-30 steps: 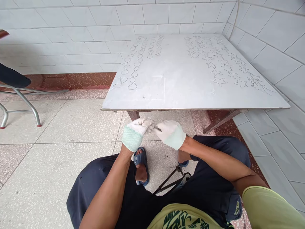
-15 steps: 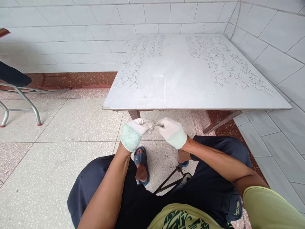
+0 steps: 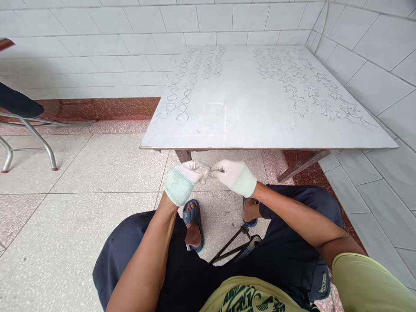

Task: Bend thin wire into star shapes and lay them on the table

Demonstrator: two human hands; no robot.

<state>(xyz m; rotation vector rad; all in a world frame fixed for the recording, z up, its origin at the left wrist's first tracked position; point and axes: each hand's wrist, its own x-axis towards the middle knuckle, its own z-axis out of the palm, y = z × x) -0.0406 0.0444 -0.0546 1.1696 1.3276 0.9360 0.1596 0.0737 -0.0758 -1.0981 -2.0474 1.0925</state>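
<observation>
The left hand (image 3: 194, 171), in a white glove with a pale green cuff, has its fingers curled in and pinched together on a thin wire (image 3: 204, 158). The right hand (image 3: 230, 172), gloved the same way, is nearly closed too, its thumb and forefinger pressed together on the wire just beside the left fingertips. The gloves hide most of the piece, so its full shape cannot be told; a fine, curving length shows beyond the fingers, in front of the near edge of the worktop (image 3: 253, 123).

On the white surface of that worktop, looped wire pieces (image 3: 183, 104) lie in rows toward the left side, and star-shaped wire pieces (image 3: 320, 102) lie in rows toward the right, some overlapping. Brown legs (image 3: 183, 156) show beneath it.

Below the hands, the person's feet are in blue slippers (image 3: 196, 225) on a speckled tile floor (image 3: 113, 164), knees apart in dark trousers (image 3: 130, 247). A dark thin-barred frame (image 3: 229, 248) stands between the legs, partly hidden.

Farther out, a metal-legged seat (image 3: 48, 149) stands at the left with dark cloth over it. White wall tiles (image 3: 97, 24) run behind the worktop, and a pale cable (image 3: 323, 30) hangs in the corner.
</observation>
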